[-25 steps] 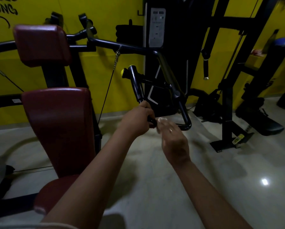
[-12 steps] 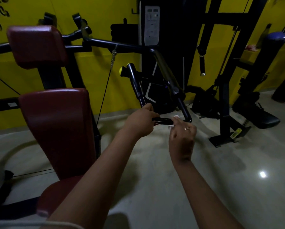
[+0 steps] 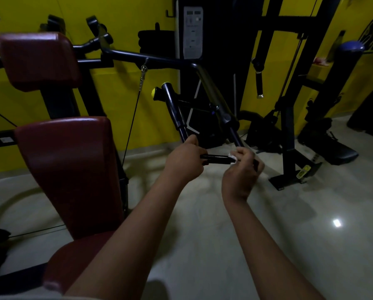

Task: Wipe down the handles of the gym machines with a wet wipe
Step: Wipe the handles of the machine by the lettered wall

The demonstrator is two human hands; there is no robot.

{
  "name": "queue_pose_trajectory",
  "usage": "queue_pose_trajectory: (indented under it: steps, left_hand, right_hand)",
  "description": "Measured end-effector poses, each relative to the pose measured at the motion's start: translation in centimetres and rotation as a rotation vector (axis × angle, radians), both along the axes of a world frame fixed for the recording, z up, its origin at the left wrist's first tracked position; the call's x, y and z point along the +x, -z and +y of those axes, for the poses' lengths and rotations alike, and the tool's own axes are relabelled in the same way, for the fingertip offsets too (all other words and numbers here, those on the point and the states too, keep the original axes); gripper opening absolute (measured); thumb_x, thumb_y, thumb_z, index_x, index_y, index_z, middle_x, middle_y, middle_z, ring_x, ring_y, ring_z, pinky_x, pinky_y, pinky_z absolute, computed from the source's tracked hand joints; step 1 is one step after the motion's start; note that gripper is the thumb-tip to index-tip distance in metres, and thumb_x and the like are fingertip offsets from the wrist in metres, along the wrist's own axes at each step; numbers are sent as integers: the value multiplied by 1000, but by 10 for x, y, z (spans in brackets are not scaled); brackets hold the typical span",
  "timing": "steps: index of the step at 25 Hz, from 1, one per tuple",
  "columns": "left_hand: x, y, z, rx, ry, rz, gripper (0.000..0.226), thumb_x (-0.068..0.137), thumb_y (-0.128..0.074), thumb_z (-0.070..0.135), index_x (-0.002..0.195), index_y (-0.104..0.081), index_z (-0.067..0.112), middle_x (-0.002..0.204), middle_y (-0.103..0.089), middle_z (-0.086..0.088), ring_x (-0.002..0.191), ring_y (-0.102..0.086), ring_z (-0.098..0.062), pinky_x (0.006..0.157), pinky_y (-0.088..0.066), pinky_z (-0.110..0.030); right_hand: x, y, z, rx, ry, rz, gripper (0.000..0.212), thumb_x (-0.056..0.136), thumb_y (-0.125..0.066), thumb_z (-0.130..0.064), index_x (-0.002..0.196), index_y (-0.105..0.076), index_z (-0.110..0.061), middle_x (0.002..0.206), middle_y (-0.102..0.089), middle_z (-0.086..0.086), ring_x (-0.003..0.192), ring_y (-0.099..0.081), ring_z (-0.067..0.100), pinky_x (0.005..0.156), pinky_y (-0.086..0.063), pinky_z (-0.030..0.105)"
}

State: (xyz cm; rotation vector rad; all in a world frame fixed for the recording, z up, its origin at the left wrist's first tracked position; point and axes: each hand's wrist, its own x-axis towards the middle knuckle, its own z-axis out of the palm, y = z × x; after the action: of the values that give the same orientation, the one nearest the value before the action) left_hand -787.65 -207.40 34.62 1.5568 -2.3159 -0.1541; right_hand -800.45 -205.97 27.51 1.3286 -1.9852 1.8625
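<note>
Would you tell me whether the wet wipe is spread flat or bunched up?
Bunched up: the wet wipe is a small white wad pinched by the right hand against the handle.

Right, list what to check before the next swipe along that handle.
1. Grip: left hand holds the handle at its left end: ok.
2. Pinch: right hand pinches the wipe: ok.
3. Contact: wipe touches the handle: ok.
4. Path: handle bare between the hands: ok.
5. Wetness of the wipe: cannot tell.
</note>
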Motion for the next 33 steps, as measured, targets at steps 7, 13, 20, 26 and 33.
queue_pose_trajectory:
  steps: [7, 13, 20, 26, 33]
  left_hand:
    - [-2, 0, 1, 5, -19, 6, 20, 92, -60, 24, 111, -67, 25, 105, -37, 4, 84, -53, -18, 73, -54, -37]
    - [-3, 1, 2, 6, -29, 20, 19, 92, -59, 24, 109, -68, 24, 103, -34, 5, 84, -53, -18, 74, -54, -37]
    - [-2, -1, 5, 3, -33, 13, 22, 88, -60, 24, 108, -67, 24, 100, -34, 5, 83, -55, -21, 64, -47, -32]
    - [-4, -2, 7, 22, -50, 4, 22, 90, -59, 24, 111, -66, 24, 102, -32, 5, 89, -57, -23, 67, -50, -34]
    - [-11, 10, 8, 5, -80, -41, 26, 92, -49, 34, 114, -58, 23, 115, -32, 0, 88, -50, -26, 64, -40, -33]
  right_hand:
    - [-16, 3, 5, 15, -129, 143, 32, 85, -54, 12, 112, -58, -5, 105, -63, 14, 106, -46, 18, 84, -46, 15]
    - [15, -7, -8, -114, 176, -730, 22, 94, -52, -3, 114, -60, -9, 112, -65, 11, 93, -65, 16, 68, -50, 13]
    - [38, -24, -6, -23, -545, -1779, 41, 78, -46, 18, 111, -62, 0, 103, -64, 17, 82, -63, 22, 78, -50, 27]
    - [3, -17, -7, -70, -768, -1913, 45, 70, -33, 23, 95, -62, -1, 86, -70, 13, 85, -65, 18, 78, -52, 23]
    - [-28, -19, -2, -140, -405, -1919, 30, 80, -40, 21, 80, -60, -1, 83, -59, 9, 71, -53, 13, 58, -48, 15]
